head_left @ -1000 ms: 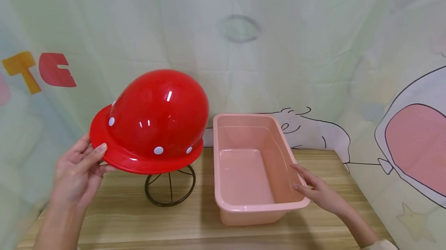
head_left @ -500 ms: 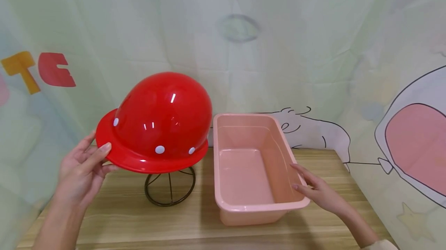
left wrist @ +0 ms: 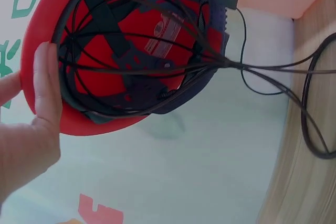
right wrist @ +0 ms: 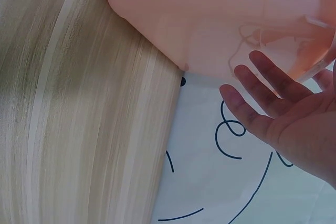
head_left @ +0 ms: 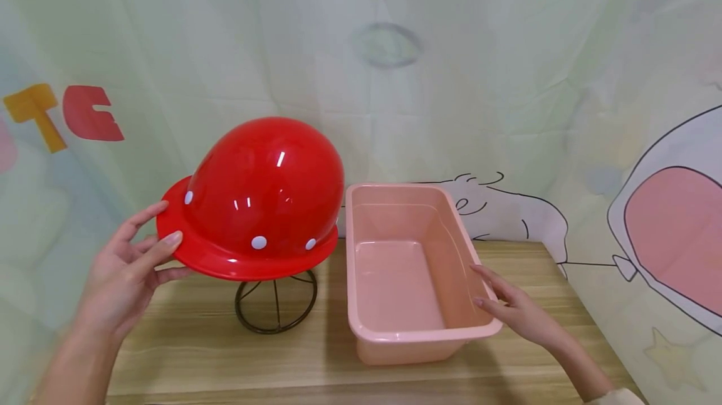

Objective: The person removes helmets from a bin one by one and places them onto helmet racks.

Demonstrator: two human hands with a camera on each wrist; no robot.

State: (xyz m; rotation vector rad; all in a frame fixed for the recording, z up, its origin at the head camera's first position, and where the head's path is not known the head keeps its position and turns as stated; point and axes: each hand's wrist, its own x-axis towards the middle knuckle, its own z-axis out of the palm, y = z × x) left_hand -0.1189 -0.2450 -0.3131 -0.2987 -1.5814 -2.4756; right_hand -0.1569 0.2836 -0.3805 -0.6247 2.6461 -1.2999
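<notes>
In the head view, a red hard hat (head_left: 265,189) sits over a dark wire stand (head_left: 276,305), brim to the left. My left hand (head_left: 121,273) holds the brim, thumb on top and fingers beneath; one finger touches its outer edge. The left wrist view shows the hat's dark inner straps (left wrist: 118,51) with the stand's thin wires running up into them. My right hand (head_left: 516,311) rests on the right rim of a pink plastic basin (head_left: 361,336). In the right wrist view, several of its fingers (right wrist: 244,109) lie extended outside the basin wall.
Everything stands on a wood-grain table (head_left: 254,370). A pale printed curtain (head_left: 479,79) hangs close behind it and along both sides. The basin stands just right of the stand.
The hard hat has shifted slightly right and down. A finger of my left hand has straightened out to the brim's edge, and the wrist has moved left. My right hand has stayed put.
</notes>
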